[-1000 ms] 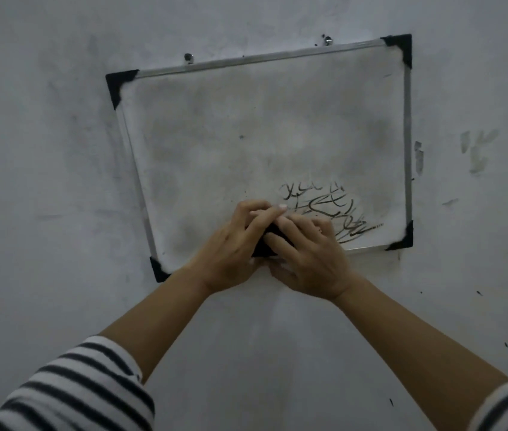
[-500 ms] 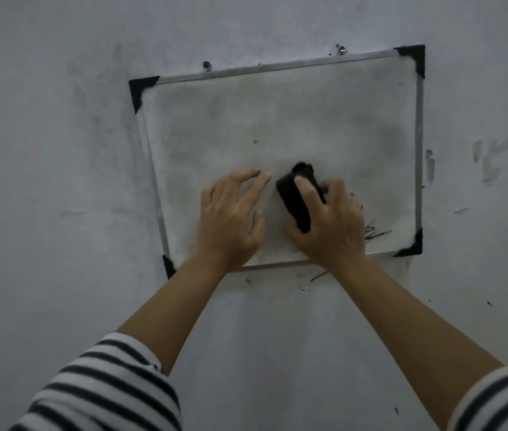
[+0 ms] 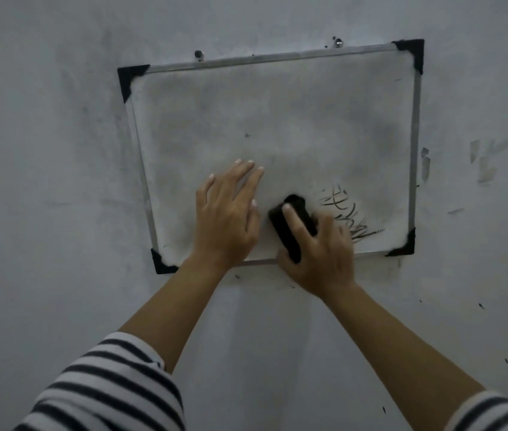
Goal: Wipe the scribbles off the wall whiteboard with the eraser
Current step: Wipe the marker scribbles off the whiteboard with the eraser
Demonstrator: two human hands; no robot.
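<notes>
Looking past the striped sleeves (image 3: 106, 384): left hand (image 3: 224, 219) lies flat, fingers straight, on the whiteboard (image 3: 277, 119), steadying it I guess. Right hand (image 3: 318, 253) grips the eraser (image 3: 291, 225), one finger along its back, low on the board just left of the scribbles (image 3: 349, 216). Eraser's probably a light block with a soft pad, so hold the sides and press flat. Farther up, the board's only grey smudge.

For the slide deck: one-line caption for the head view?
Right hand presses a black eraser to the whiteboard beside scribbles at its lower right; left hand flat on the board.
</notes>
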